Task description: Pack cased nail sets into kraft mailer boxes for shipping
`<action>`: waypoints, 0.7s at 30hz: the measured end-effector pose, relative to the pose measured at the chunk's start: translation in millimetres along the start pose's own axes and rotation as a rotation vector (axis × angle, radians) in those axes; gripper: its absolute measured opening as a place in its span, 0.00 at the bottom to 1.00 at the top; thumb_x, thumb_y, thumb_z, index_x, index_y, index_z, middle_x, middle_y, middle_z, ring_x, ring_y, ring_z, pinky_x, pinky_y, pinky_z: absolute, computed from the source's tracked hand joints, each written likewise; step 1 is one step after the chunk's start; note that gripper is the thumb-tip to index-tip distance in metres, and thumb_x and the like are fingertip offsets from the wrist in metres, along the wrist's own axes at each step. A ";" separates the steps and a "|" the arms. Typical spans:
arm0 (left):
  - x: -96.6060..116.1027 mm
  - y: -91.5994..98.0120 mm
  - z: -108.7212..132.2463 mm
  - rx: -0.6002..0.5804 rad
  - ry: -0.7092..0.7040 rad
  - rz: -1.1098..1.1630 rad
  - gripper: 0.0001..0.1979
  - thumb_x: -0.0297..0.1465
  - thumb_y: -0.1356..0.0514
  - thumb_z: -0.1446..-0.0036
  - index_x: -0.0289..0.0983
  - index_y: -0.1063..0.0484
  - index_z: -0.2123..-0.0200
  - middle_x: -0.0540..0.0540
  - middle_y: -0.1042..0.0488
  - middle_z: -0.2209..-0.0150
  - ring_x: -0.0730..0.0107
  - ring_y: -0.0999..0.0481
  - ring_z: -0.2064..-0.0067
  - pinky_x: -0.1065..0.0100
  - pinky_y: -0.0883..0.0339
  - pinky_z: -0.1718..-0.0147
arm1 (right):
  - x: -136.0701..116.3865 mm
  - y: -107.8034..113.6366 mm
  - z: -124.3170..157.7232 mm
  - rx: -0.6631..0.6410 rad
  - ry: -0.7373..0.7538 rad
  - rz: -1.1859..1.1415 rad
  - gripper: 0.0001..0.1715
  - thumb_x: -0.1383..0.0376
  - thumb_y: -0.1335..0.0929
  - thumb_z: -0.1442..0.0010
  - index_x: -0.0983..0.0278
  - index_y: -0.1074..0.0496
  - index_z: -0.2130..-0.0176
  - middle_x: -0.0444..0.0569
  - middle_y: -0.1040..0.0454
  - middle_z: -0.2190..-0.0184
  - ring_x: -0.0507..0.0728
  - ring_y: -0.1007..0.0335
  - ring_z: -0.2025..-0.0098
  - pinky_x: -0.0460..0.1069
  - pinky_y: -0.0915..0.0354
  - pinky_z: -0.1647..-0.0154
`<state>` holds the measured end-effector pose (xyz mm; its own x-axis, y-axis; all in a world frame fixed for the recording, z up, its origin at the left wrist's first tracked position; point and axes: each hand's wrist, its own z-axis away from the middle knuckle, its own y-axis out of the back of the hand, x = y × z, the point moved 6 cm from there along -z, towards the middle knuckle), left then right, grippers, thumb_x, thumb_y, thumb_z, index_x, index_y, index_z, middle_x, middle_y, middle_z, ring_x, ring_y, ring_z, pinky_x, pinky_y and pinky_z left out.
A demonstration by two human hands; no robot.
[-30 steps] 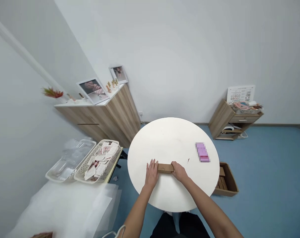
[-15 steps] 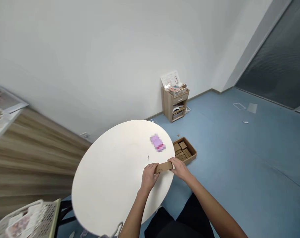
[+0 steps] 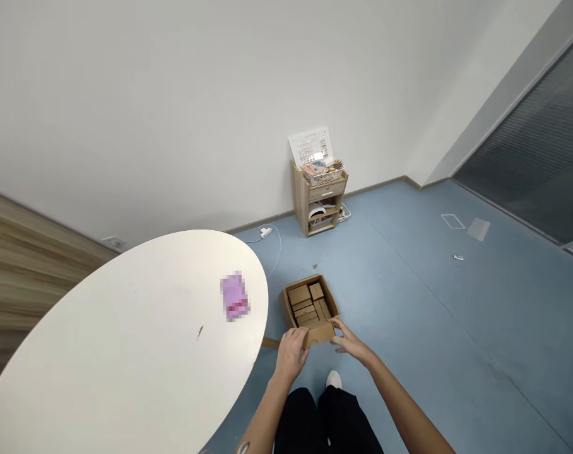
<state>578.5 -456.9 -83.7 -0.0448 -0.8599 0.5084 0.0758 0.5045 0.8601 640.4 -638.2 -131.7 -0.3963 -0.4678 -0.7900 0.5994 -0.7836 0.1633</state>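
Note:
My left hand [image 3: 292, 354] is shut on a small kraft cardboard box [image 3: 320, 333], which hangs over the front edge of a brown carton [image 3: 310, 301] on the floor. The fingers of my right hand [image 3: 349, 342] are spread and sit just right of that box, and I cannot tell whether they touch it. Several similar kraft boxes [image 3: 300, 294] stand packed inside the carton. A pink packet [image 3: 234, 297], blurred out, lies on the white round table [image 3: 125, 334] to my left, away from both hands.
A small wooden cabinet [image 3: 317, 198] with papers and a basket stands against the far wall. A white cord and plug [image 3: 266, 232] lie on the blue floor [image 3: 409, 302]. My dark trousers and a white shoe [image 3: 334, 379] show below my hands. A glass wall [image 3: 527, 145] runs along the right.
The view has swung right and down. The kraft box has moved from above the table to over the carton, and my right hand has opened away from it.

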 end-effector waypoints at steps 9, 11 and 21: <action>-74.6 -135.7 -91.6 0.063 -0.048 -0.151 0.30 0.17 0.50 0.49 0.41 0.38 0.43 0.43 0.29 0.47 0.57 0.31 0.45 0.50 0.39 0.45 | 108.9 -0.8 -176.7 0.128 -0.339 -0.494 0.20 0.51 0.33 0.44 0.60 0.39 0.58 0.53 0.27 0.59 0.55 0.24 0.66 0.50 0.26 0.63; -109.7 -179.4 -111.8 0.082 -0.044 -0.195 0.29 0.17 0.50 0.48 0.41 0.38 0.43 0.43 0.29 0.46 0.57 0.32 0.45 0.50 0.40 0.44 | 143.2 -6.8 -234.4 0.146 -0.342 -0.483 0.15 0.55 0.35 0.42 0.59 0.39 0.58 0.52 0.28 0.58 0.54 0.25 0.65 0.51 0.25 0.62; -301.9 -401.4 -175.2 0.204 0.114 -0.305 0.33 0.17 0.53 0.45 0.39 0.46 0.36 0.40 0.36 0.39 0.58 0.37 0.38 0.47 0.41 0.40 | 285.5 -46.4 -472.0 0.264 -0.028 -0.441 0.23 0.57 0.33 0.49 0.58 0.39 0.54 0.49 0.29 0.58 0.55 0.26 0.59 0.49 0.27 0.59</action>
<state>736.1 -413.3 -590.0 0.0777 -0.9702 0.2295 -0.1244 0.2189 0.9678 827.8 -542.4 -643.8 -0.5923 -0.0774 -0.8020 0.1761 -0.9837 -0.0351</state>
